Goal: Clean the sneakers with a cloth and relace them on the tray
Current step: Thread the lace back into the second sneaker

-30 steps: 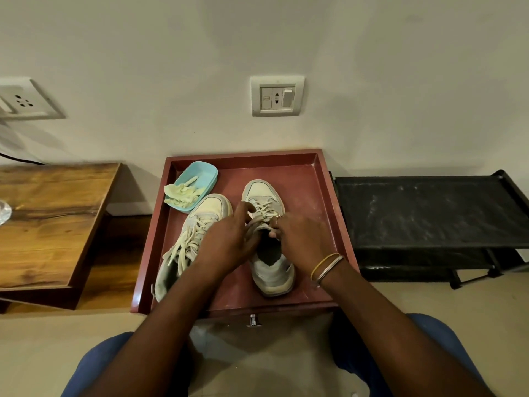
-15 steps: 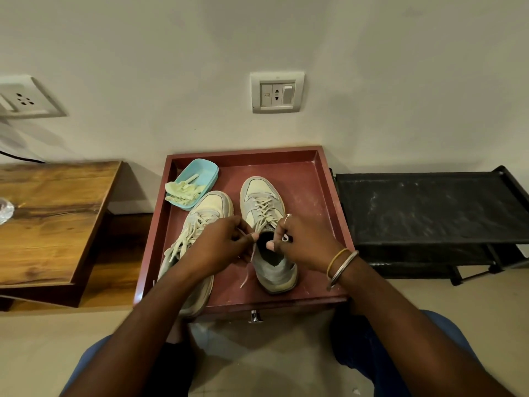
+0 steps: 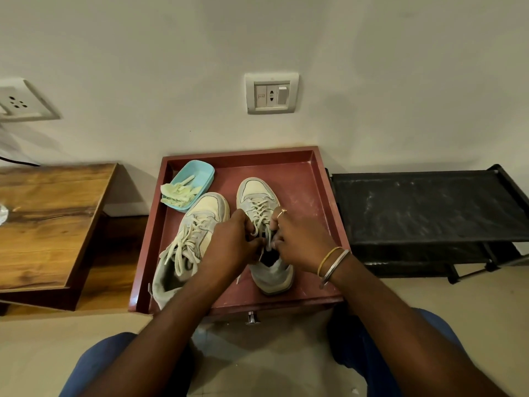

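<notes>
Head view, and it's lacing time. Both hands meet over the right-hand sneaker (image 3: 256, 193), just above its open collar. The left hand (image 3: 233, 243) has fingers curled in, pinching one end of the lace (image 3: 260, 209). The right hand (image 3: 300, 246) pinches the other side, ring finger lifted. The exact eyelet is hidden under the fingers.

To do this well, I'd say draw both ends out evenly, take up slack from the toe crossings toward the collar, and keep the lace flat rather than twisted. Steady the shoe with the heel of a palm so it doesn't skid on the tray (image 3: 310, 196).

That sneaker sits toe-far, heel-near, right of the tray's middle, directly beneath both hands. The left-hand sneaker (image 3: 200, 216) lies just beside it, laces loose and splayed, its heel over the tray's near edge, partly covered by the left forearm. The cloth (image 3: 179, 191) rests in a blue dish (image 3: 201, 173) at the far-left corner, apart from both hands.
</notes>
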